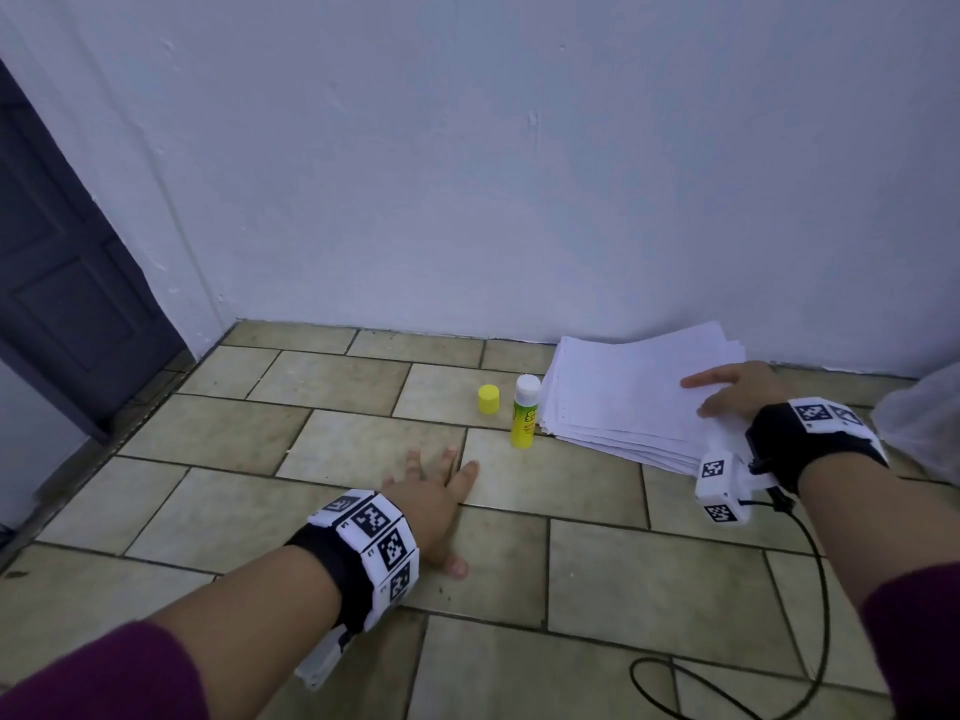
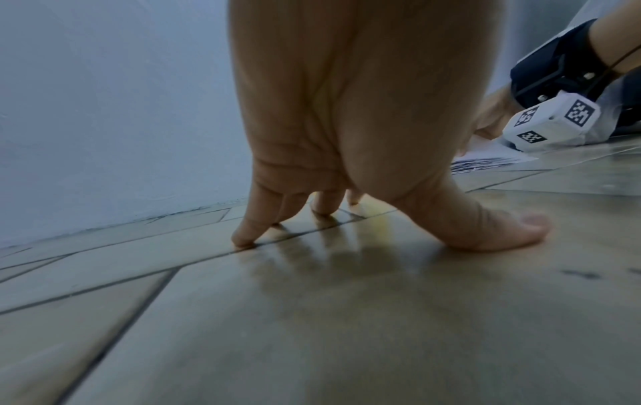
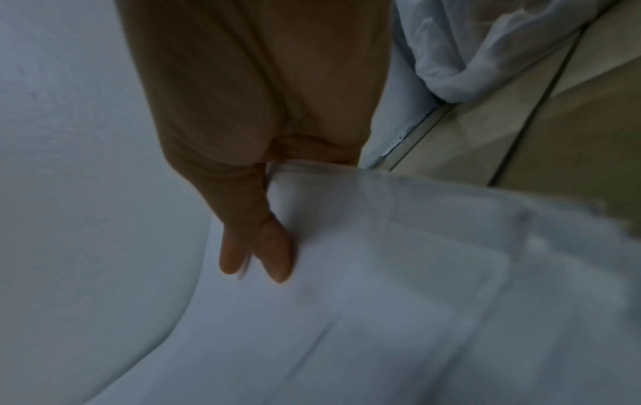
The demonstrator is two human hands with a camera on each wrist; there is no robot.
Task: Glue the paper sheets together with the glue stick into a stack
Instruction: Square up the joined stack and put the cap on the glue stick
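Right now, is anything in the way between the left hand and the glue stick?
Nothing visible. The left hand rests on bare floor tiles, and the uncapped glue stick stands just beyond its fingertips.

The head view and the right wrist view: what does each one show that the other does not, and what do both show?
Only the head view shows the uncapped yellow glue stick standing upright, its round yellow cap beside it, and the left hand spread on the tiled floor. Only the right wrist view shows thumb and finger pinching a top sheet. Both show the right hand on the white paper pile.
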